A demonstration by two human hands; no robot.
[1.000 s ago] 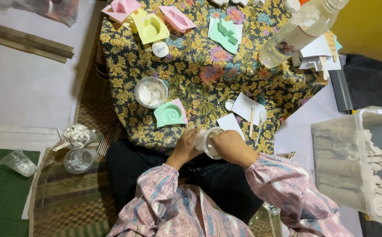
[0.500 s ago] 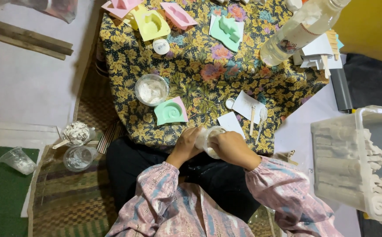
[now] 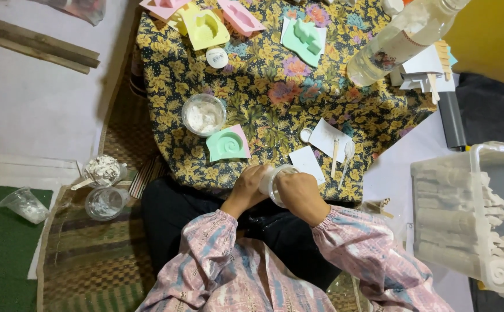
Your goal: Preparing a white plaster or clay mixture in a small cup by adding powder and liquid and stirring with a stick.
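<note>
Both hands meet at the near edge of a low table with a yellow flowered cloth (image 3: 263, 69). My left hand (image 3: 246, 190) and my right hand (image 3: 298, 193) together grip a small clear plastic cup (image 3: 272, 180), tilted on its side between them. Just beyond my left hand lies a green mould with a snail shape (image 3: 227, 144). A clear cup of white powder (image 3: 203, 114) stands past it. White paper slips (image 3: 324, 138) with a wooden stick (image 3: 335, 157) lie in front of my right hand.
More moulds lie at the far side: yellow (image 3: 204, 28), pink (image 3: 240, 16), green (image 3: 305, 38). A large clear bottle (image 3: 399, 40) stands at the right. Clear cups (image 3: 104, 202) sit on the mat at left. A white bin of plaster pieces (image 3: 471, 219) stands right.
The hands stay closed around the cup at the same place; my right hand has shifted slightly over it. Nothing else has moved.
</note>
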